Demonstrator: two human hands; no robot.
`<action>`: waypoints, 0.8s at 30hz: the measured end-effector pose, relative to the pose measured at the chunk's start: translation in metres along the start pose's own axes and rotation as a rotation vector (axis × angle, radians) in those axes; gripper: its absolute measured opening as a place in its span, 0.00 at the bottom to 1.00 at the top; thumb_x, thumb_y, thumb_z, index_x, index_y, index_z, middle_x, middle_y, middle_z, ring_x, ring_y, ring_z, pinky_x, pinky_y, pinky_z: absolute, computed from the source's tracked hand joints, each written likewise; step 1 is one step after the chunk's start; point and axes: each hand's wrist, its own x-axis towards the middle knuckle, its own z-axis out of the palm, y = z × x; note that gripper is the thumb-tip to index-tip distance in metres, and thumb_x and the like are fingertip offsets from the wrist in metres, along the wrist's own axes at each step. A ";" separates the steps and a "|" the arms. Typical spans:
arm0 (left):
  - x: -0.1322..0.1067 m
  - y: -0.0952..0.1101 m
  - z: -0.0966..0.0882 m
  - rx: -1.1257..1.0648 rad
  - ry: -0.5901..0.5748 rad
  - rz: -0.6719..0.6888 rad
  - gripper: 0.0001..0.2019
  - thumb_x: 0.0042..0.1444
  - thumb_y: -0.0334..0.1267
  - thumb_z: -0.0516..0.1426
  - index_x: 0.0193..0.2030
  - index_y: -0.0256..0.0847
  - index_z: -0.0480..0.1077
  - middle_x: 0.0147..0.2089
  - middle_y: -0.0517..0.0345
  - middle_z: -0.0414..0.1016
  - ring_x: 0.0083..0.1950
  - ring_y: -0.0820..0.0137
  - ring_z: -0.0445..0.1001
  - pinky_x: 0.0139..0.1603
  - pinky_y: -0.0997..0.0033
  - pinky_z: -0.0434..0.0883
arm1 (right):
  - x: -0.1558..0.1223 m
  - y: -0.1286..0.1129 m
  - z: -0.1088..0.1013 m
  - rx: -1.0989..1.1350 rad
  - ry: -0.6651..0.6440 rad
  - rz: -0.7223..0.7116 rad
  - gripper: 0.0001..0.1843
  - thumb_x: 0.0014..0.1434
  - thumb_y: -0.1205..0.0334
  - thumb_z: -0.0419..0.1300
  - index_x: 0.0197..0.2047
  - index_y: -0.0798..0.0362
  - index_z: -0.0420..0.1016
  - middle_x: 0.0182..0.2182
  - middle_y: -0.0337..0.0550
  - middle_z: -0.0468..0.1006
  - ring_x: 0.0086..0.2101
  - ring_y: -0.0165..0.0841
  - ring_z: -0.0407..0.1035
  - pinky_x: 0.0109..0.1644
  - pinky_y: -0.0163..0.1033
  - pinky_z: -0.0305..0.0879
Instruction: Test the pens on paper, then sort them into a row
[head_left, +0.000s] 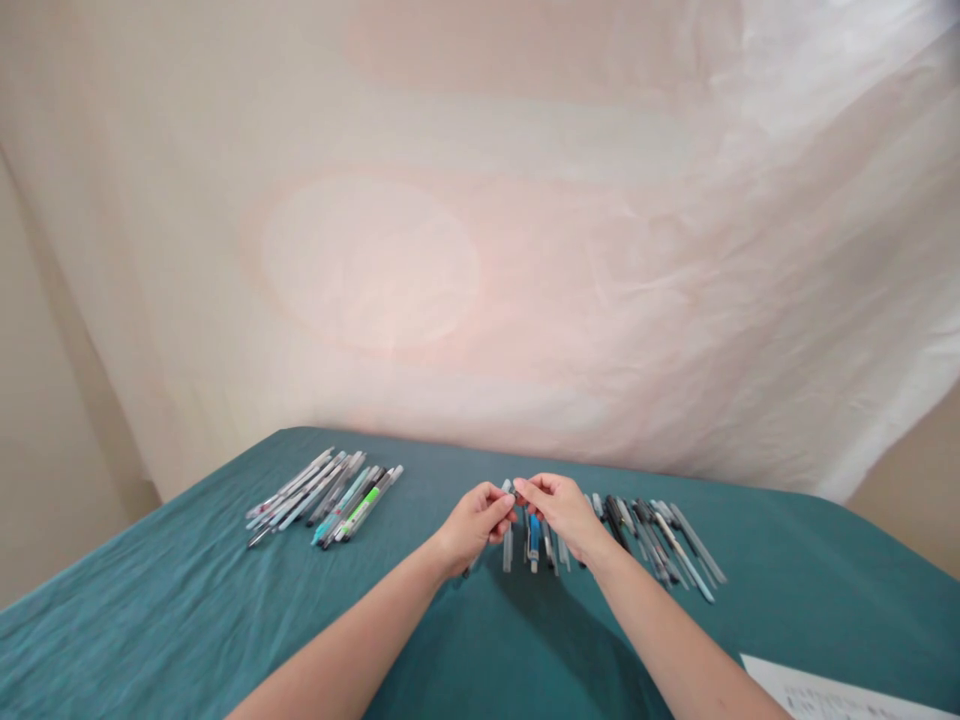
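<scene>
My left hand (474, 524) and my right hand (561, 512) meet above the middle of a teal tablecloth (187, 620). Both are closed in a pinch on a small pen (510, 490) held between their fingertips; most of it is hidden by the fingers. Just beyond and under the hands lies a row of pens (660, 540) running off to the right. A second group of pens (322, 495), white, grey, teal and one with a green band, lies at the far left.
A sheet of printed paper (832, 692) lies at the near right corner of the table. A pale draped cloth (480, 250) hangs as a backdrop behind the table's far edge.
</scene>
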 end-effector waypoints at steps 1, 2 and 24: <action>0.000 0.000 0.000 -0.018 -0.008 -0.004 0.14 0.50 0.45 0.55 0.31 0.37 0.58 0.24 0.64 0.65 0.19 0.83 0.56 0.19 0.82 0.50 | 0.000 0.000 0.000 0.009 0.000 -0.006 0.18 0.46 0.48 0.59 0.25 0.57 0.71 0.19 0.37 0.71 0.22 0.26 0.61 0.26 0.33 0.56; 0.000 0.001 0.001 -0.038 -0.018 -0.008 0.14 0.50 0.45 0.56 0.31 0.37 0.59 0.24 0.64 0.64 0.19 0.83 0.55 0.19 0.82 0.50 | 0.000 0.000 0.000 0.022 -0.003 -0.011 0.18 0.46 0.48 0.60 0.25 0.57 0.71 0.19 0.37 0.70 0.21 0.26 0.60 0.26 0.32 0.55; -0.004 0.007 -0.004 -0.622 -0.278 -0.251 0.08 0.53 0.36 0.55 0.33 0.31 0.65 0.27 0.59 0.61 0.20 0.87 0.53 0.16 0.89 0.50 | -0.001 -0.004 0.001 0.456 -0.270 0.109 0.17 0.45 0.55 0.64 0.36 0.58 0.75 0.30 0.45 0.76 0.26 0.27 0.68 0.30 0.32 0.60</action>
